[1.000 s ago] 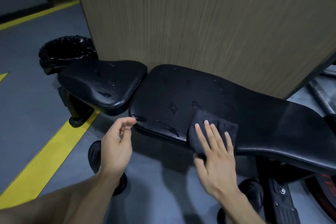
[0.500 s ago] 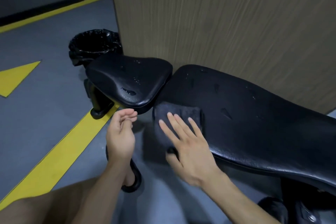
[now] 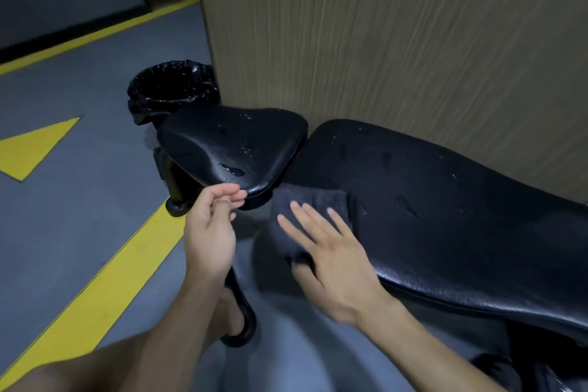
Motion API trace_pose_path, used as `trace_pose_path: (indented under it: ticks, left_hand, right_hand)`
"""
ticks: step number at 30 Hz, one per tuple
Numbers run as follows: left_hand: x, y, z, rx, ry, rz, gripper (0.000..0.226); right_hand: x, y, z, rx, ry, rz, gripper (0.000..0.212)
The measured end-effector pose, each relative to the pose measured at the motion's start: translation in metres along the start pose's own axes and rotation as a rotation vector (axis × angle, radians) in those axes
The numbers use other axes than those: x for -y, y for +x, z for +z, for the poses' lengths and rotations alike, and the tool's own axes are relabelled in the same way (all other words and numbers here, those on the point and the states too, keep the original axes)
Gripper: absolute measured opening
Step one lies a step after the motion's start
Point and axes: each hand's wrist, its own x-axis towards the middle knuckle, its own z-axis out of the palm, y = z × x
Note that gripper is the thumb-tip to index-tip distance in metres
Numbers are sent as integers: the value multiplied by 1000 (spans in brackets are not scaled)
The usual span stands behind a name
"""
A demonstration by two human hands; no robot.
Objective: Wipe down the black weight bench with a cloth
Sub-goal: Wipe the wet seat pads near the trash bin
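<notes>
The black weight bench has a long back pad and a smaller seat pad, both dotted with water drops. A dark folded cloth lies on the near left end of the back pad, hanging over its edge. My right hand presses flat on the cloth with straight, spread fingers. My left hand hovers just below the seat pad's front edge, fingers loosely curled, holding nothing.
A wood-grain wall stands right behind the bench. A bin lined with a black bag sits behind the seat pad. Yellow lines mark the grey floor. My foot in a black sandal is below my left hand.
My right hand slid the cloth leftward along the back pad to its end by the seat pad. The left hand stayed near the seat pad's front edge.
</notes>
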Motion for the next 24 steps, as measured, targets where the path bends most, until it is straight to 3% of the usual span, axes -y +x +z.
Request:
trace_pose_path:
  ticks: [5, 15, 21, 24]
  left_hand:
    - [1, 4, 16, 82, 26, -12, 31]
    - [6, 11, 23, 99, 82, 68, 29]
    - [5, 15, 32, 144, 106, 77, 34]
    - [4, 14, 31, 151, 111, 87, 34]
  right_hand:
    - [-19, -59, -11, -3, 63, 29, 75]
    - [-41, 94, -7, -11, 62, 189, 71]
    - [-16, -1, -1, 2, 69, -24, 76]
    - [-36, 27, -12, -3, 134, 31, 73]
